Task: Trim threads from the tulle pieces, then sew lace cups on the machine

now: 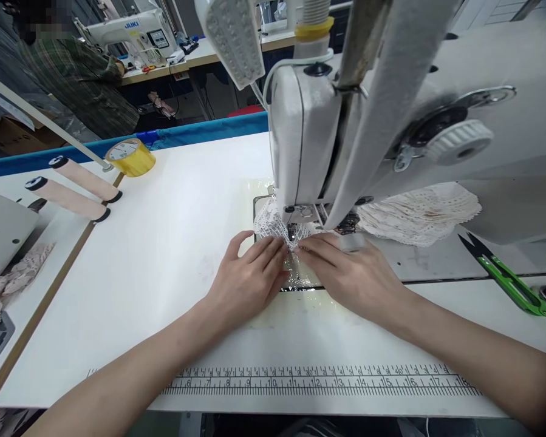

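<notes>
A small piece of white lace (273, 222) lies under the presser foot (292, 232) of a white sewing machine (285, 133). My left hand (254, 273) presses on the near left edge of the lace, fingers together and thumb out to the left. From the right, my right hand (350, 267) holds the other near edge, its fingertips close to the foot. The fingers of both hands almost meet just in front of the needle area. Part of the lace is hidden behind the machine head and the fingers.
A stack of cream lace pieces (421, 212) rests under the machine arm. Green thread snips (514, 279) lie at the right. Two thread spools (67, 199) and yellow tape (131, 158) are at the left. A person in a plaid shirt (72, 79) sits beyond, near another machine (131, 37).
</notes>
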`<state>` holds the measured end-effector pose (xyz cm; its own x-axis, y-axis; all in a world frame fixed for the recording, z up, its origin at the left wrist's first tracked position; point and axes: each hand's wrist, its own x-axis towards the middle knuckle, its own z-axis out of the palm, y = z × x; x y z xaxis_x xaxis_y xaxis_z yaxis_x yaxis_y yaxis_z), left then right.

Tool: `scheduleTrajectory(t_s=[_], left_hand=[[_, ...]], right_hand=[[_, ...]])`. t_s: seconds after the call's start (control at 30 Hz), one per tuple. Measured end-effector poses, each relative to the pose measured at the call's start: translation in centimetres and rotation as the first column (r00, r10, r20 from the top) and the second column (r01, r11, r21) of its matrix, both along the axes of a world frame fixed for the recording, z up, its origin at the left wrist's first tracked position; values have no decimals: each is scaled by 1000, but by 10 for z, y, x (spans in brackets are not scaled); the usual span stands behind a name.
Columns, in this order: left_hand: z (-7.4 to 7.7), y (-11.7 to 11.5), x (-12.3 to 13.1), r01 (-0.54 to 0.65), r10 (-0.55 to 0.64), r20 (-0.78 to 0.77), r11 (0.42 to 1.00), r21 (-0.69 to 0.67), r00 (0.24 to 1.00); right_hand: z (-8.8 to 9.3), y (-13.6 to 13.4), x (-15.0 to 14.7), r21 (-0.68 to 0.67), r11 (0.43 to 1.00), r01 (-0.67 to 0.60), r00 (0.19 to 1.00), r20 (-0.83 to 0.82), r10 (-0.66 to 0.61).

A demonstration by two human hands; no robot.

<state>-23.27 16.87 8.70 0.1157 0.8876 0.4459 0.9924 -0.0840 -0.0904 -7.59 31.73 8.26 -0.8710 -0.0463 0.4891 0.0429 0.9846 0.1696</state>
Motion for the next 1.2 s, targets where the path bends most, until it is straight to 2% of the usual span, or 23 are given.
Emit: scheduleTrajectory(t_s=[0.3, 0.47, 0.7, 0.8, 0.9, 0.97, 1.03, 1.07, 1.1, 1.13, 1.2], left_hand=[[-2, 7, -7, -29, 29, 44, 1000, 0, 999], [-2, 10, -13, -55, 61, 115, 997, -52, 992], [-2, 13, -15, -114, 138, 177, 984, -138, 974], [0, 12, -14, -165, 185, 131, 975, -147, 974], [3, 8, -8, -207, 208, 4, 974, -94, 978], [6, 3, 0, -124, 124, -5, 990, -66, 992], [10, -3, 7, 97, -90, 91, 993, -71, 992], [12, -5, 10, 209, -198, 153, 976, -55, 968], [14, -6, 11, 273, -261, 207, 962, -31, 943], [15, -7, 11, 274, -264, 241, 962, -6, 934], [15, -7, 9, 125, -118, 249, 992, -11, 961]], right_hand=[[-3, 2, -2, -11, 999, 35, 998, 54, -35], [0, 4, -3, -41, 998, 40, 995, 98, -36], [5, 5, -1, -84, 996, 9, 997, 73, -3], [5, 5, 1, -47, 999, 0, 999, 53, 2], [6, 7, 2, -4, 1000, -5, 999, 36, 6], [6, 9, 3, 5, 1000, -11, 1000, 27, 11], [7, 11, 4, 9, 1000, -26, 1000, 11, 26], [7, 12, 4, 11, 999, -33, 999, -3, 33], [8, 12, 4, 11, 999, -43, 999, -18, 44], [8, 12, 4, 6, 998, -55, 998, -34, 55], [9, 11, 4, -30, 998, -63, 996, -65, 61]])
